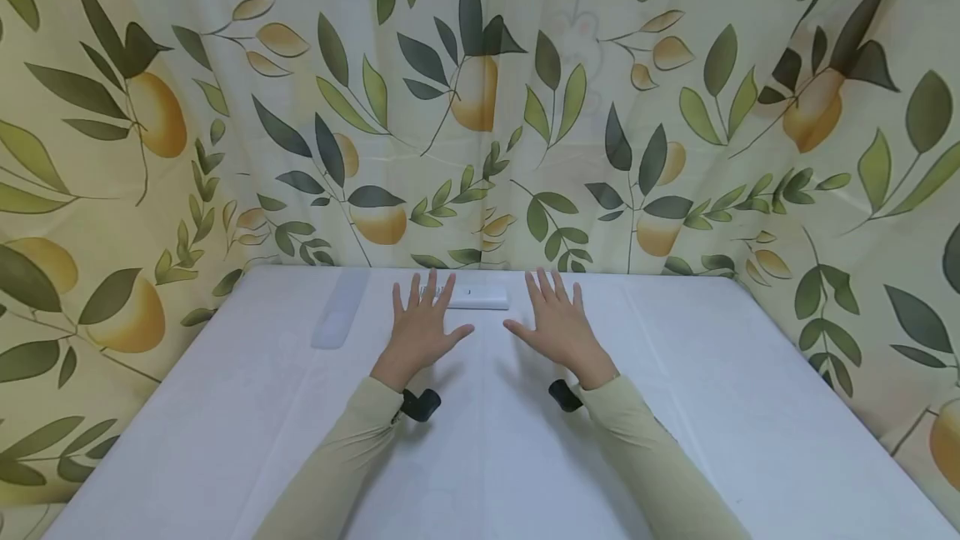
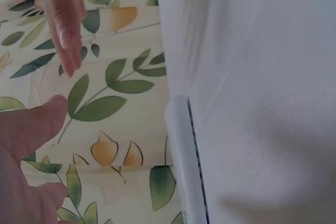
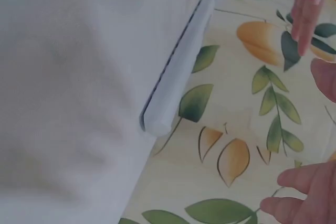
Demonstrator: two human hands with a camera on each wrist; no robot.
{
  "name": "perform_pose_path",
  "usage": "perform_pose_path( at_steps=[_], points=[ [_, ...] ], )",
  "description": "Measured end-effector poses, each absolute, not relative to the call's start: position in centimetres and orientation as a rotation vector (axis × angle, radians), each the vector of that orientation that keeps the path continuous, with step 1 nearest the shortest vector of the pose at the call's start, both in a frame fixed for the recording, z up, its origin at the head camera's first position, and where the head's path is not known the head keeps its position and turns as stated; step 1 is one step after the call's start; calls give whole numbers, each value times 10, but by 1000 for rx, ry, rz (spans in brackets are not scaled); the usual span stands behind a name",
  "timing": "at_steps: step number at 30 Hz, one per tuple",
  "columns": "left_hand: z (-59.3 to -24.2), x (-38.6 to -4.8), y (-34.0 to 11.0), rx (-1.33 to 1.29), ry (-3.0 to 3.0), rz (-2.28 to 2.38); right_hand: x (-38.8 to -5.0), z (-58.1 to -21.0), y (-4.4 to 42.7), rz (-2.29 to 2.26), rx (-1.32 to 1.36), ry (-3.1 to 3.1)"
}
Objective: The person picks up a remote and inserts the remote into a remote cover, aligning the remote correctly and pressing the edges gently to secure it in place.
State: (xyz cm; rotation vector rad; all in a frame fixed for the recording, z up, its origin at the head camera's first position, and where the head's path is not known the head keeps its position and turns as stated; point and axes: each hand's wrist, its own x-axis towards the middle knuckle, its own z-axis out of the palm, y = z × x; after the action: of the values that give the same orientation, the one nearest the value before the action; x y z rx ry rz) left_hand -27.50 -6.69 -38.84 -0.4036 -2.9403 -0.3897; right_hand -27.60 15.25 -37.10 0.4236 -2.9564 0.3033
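Above the white table, my left hand (image 1: 420, 330) is held with its fingers spread, holding nothing. My right hand (image 1: 561, 327) mirrors it, fingers also spread and thumb pointing inward towards the left thumb, with a gap between the two. A slim white bar-shaped object (image 1: 480, 298) lies near the table's far edge, partly hidden behind the left fingers. In the left wrist view this white bar (image 2: 184, 156) has a dark, notched line along its lower edge; its kind is unclear. Left of the left hand lies a flat, pale bluish-grey strip with rounded corners (image 1: 341, 311).
The white-covered table (image 1: 660, 440) meets a curtain (image 1: 480, 173) printed with leaves and orange fruit at its back and sides. A dark wrist camera (image 1: 422, 405) sits on the left wrist, another dark camera (image 1: 565, 396) on the right.
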Motion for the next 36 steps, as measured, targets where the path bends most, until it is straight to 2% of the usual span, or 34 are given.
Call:
perform_pose_path(
  at_steps=[16, 36],
  points=[
    [-389, -283, -86, -372, -2945, -382, -304, -373, 128, 124, 553, -2782],
    [-399, -305, -146, -465, -2949, -242, -349, -381, 106, -11, 729, -2693]
  ],
)
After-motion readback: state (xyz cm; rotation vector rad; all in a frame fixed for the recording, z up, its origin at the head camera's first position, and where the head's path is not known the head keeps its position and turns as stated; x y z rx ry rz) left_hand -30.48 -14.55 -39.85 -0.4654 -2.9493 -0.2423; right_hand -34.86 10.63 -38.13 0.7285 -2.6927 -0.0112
